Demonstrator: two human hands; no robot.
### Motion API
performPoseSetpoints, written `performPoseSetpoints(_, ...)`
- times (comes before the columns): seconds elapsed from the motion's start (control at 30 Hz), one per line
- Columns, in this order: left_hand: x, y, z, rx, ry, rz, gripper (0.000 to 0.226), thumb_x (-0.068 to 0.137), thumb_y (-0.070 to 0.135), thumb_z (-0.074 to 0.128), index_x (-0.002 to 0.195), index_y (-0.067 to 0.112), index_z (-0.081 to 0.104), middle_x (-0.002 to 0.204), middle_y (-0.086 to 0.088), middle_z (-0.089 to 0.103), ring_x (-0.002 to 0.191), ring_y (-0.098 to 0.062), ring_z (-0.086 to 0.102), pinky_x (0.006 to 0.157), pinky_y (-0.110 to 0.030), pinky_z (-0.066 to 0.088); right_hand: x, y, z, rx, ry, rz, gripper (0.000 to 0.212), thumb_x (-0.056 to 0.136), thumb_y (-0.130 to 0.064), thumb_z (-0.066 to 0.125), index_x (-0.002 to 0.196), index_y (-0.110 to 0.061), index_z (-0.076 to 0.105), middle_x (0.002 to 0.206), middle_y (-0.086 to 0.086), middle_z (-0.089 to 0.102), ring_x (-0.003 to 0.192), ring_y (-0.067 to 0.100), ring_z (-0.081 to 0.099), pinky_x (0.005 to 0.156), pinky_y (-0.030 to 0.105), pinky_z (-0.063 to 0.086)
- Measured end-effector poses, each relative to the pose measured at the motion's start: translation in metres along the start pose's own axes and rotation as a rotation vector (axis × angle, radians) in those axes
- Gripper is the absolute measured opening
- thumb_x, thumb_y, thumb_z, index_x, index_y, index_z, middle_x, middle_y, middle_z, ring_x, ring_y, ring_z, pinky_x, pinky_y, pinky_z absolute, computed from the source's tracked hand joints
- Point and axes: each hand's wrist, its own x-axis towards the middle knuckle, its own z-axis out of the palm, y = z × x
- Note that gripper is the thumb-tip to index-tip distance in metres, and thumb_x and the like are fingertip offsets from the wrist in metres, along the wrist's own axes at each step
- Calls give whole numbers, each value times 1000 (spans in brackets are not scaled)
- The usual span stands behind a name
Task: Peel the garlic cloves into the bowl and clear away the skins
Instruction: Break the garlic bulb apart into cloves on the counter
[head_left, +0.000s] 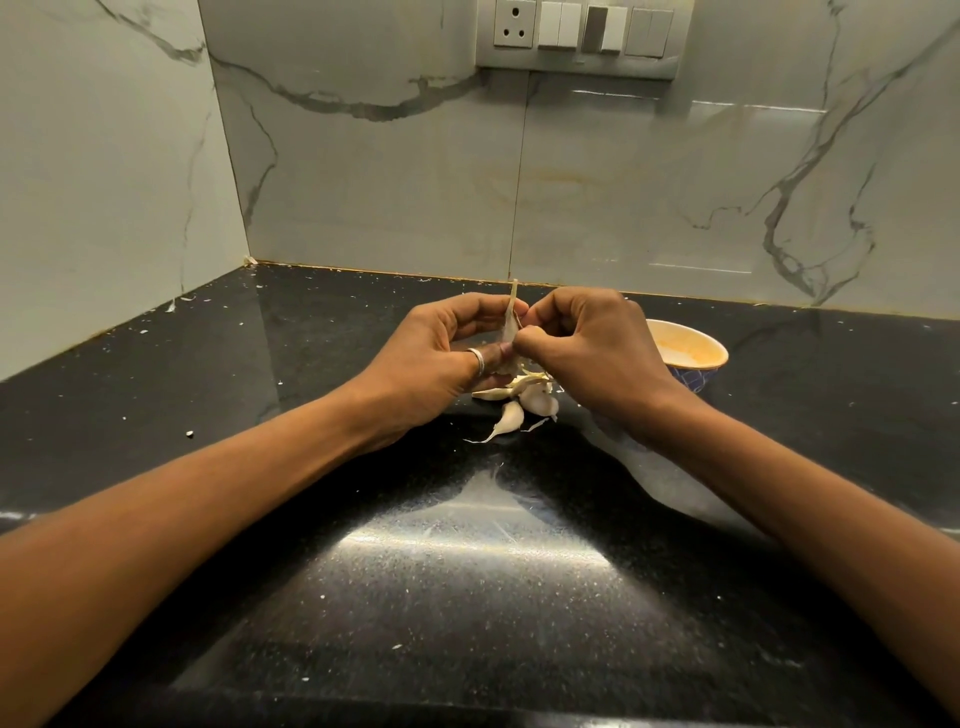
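1. While I watch from far off through the head camera, I see the left hand (441, 358) and the right hand (587, 353) meet above the black counter (467, 571), near the back wall.
2. Both hands hold one garlic clove (510, 328) between them. Its thin dry tip sticks up past the fingers.
3. The left hand curls its fingers round the clove from the left side. A silver ring (478, 361) sits on this hand.
4. The right hand pinches the same clove from the right side with bent fingertips.
5. The bowl (693, 343) stands on the counter just behind the right hand, which hides its left edge.
6. The bowl is orange-yellow inside and blue with a pattern outside. The bottom looks pale, and I cannot tell if any clove lies in it.
7. Under the hands, a small heap of garlic lies on the counter. One unpeeled clove (511, 415) with a pointed tail lies nearest me, and a second clove (540, 401) lies just beside it.
8. Loose skins (527, 382) lie at the back of the heap, touching those cloves.
9. Tiny white bits are scattered over the counter.
10. A switch panel (582, 36) sits high on the marble wall.
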Motion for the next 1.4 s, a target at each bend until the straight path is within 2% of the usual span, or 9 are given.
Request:
performPoseSetpoints(0.07,1,-1,-1,-4,-1,-8,30,96,-6,58,120,12,65,116,-5,73,102,-18,72,86,-31,60,0,-1,0,26,5,28,6,83,-23,75,79,-19,76,66,-9,69,58,-1,56,59,19,44)
performPoseSetpoints(0.2,4,-3,-4,-36,23,-21,28,95,-3,61,116,15,63,114,2,73,105,-13,70,86,-33,60,1,-1,-3,176,15,112,12,88,-25,73,79,-17,74,68,-3,73,70,14,71,75,39,60)
performPoseSetpoints(0.3,6,-5,-6,-55,41,-36,28,97,-1,60,119,16,62,122,0,70,112,-16,68,89,-37,60,1,0,-6,226,37,140,12,89,-20,70,78,-19,73,72,1,75,74,19,74,82,48,60)
performPoseSetpoints(0.53,7,-5,-7,-80,54,-62,37,99,-2,56,129,19,60,125,-5,69,113,-20,69,93,-41,58,0,-4,-6,155,-2,134,15,89,-25,69,78,-16,73,75,0,74,79,20,72,82,48,59)
performPoseSetpoints(0.7,8,-5,-6,-117,51,-88,45,98,-2,57,138,16,57,126,-6,69,113,-19,69,90,-37,59,1,-3,-6,114,10,98,11,93,-28,68,92,-18,72,81,-5,71,78,9,66,79,38,58)
performPoseSetpoints(0.83,6,-4,-6,-133,25,-104,49,94,-7,59,139,15,58,126,-2,70,108,-17,71,85,-30,60,0,0,0,179,-76,35,13,92,-32,74,98,-20,77,85,-5,77,84,11,73,85,46,59)
performPoseSetpoints(0.97,5,-2,-7,-83,-4,-104,55,92,-9,61,141,16,56,130,5,68,112,-19,69,89,-35,59,0,5,3,200,-104,13,19,87,-35,80,98,-19,78,86,-5,78,84,11,75,84,48,60)
performPoseSetpoints(1.17,4,0,-3,-110,1,-94,53,91,-13,60,138,12,57,124,-2,71,110,-16,70,84,-28,60,2,6,3,149,-92,-49,11,90,-28,77,89,-17,76,82,-3,75,81,17,72,79,46,59)
performPoseSetpoints(1.4,7,-6,-4,-35,87,-126,33,87,10,75,119,4,69,95,-8,76,86,-12,71,83,-28,59,4,9,6,138,1,-77,11,94,-25,73,89,-15,72,80,-6,74,75,14,69,76,45,56)
